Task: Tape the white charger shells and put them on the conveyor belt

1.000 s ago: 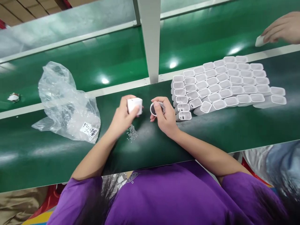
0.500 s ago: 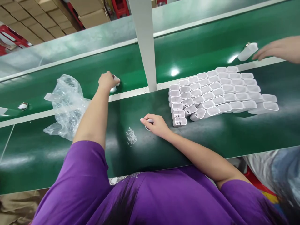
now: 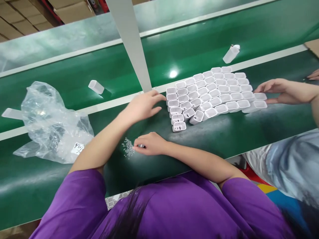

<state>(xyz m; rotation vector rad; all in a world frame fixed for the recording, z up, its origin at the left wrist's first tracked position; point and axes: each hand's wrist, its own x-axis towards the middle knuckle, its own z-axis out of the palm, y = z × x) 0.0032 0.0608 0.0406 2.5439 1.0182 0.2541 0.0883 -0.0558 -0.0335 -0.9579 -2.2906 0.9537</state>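
My left hand (image 3: 147,104) is open, thumb and fingers apart. Its fingertips reach the left edge of a block of white plastic housings (image 3: 214,91), which stand in close rows with open tops. A few at the near left show dark slots inside. My right hand (image 3: 152,144) is closed around a small white-and-dark part (image 3: 142,146), mostly hidden by the fingers. Its fingertips are at a small pile of clear pellets (image 3: 128,148) on the dark green worktop. One white housing (image 3: 96,87) lies alone on the green belt beyond my left forearm.
A clear plastic bag (image 3: 54,122) with a handwritten label lies at left. A grey post (image 3: 131,43) rises between the worktop and belt. Another white housing (image 3: 231,54) lies on the belt at right. A co-worker's hand (image 3: 286,91) touches the block's right end.
My left hand has let go of the housing on the belt and moved right to the block. My right hand has come to the pellets. The co-worker's hand has moved down to the housings.
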